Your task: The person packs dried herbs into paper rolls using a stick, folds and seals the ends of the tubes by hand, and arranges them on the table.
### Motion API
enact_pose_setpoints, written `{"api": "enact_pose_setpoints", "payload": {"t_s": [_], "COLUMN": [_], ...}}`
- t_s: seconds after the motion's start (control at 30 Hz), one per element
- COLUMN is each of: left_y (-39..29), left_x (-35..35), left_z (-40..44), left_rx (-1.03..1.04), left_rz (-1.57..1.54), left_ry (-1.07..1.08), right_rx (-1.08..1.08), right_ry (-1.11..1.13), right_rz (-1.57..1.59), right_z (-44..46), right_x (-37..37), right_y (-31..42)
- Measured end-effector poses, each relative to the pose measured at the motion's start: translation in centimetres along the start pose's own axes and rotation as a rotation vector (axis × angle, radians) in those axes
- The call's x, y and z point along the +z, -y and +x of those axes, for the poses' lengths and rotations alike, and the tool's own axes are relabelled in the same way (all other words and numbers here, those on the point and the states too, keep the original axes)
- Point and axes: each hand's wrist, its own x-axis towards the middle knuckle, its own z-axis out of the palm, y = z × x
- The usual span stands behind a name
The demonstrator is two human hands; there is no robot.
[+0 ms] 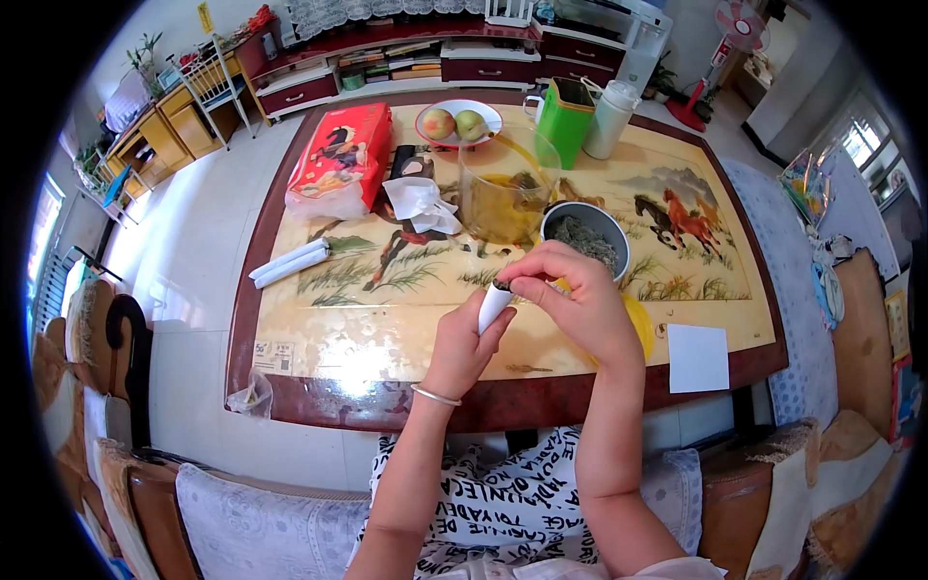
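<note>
My left hand [459, 338] is closed around a white paper tube [494, 309], held tilted above the near part of the table. Dark dried herb [503, 286] shows at the tube's upper mouth. There my right hand [585, 300] has its thumb and fingertips pinched together on the herb; how much they hold is hidden. Just beyond the right hand stands a grey bowl [624, 253] of greyish-green dried herb [583, 237]. A yellow round object [638, 324], partly hidden, lies under my right wrist. To the left rest several white paper rolls [290, 264] side by side.
A clear container [503, 208] stands behind the hands, beside a crumpled tissue [422, 205]. Farther back are a red package [340, 159], a fruit plate [420, 124], a green tin [563, 124] and a white bottle [611, 121]. White paper [698, 358] lies at the right front edge.
</note>
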Motion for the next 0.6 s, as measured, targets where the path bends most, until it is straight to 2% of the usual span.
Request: {"api": "enact_pose_setpoints", "payload": {"t_s": [0.2,0.3,0.37,0.6], "left_y": [0.3,0.2,0.6,0.5], "left_x": [-0.2,-0.3,-0.2,-0.4], "left_z": [0.0,0.1,0.2,0.1], "left_rx": [0.017,0.016,0.076,0.074], "left_rz": [0.066,0.066,0.098,0.094], "left_ry": [-0.016,-0.032,-0.065,-0.076], "right_rx": [0.079,0.024,-0.087,-0.186], "right_ry": [-0.052,-0.068,-0.065,-0.012], "right_rz": [0.028,-0.068,-0.12,-0.258], "right_z": [-0.1,-0.3,-0.4,-0.4], "right_x": [0.3,0.3,0.2,0.1], "right_y": [0.9,1.3,1.6,1.7]}}
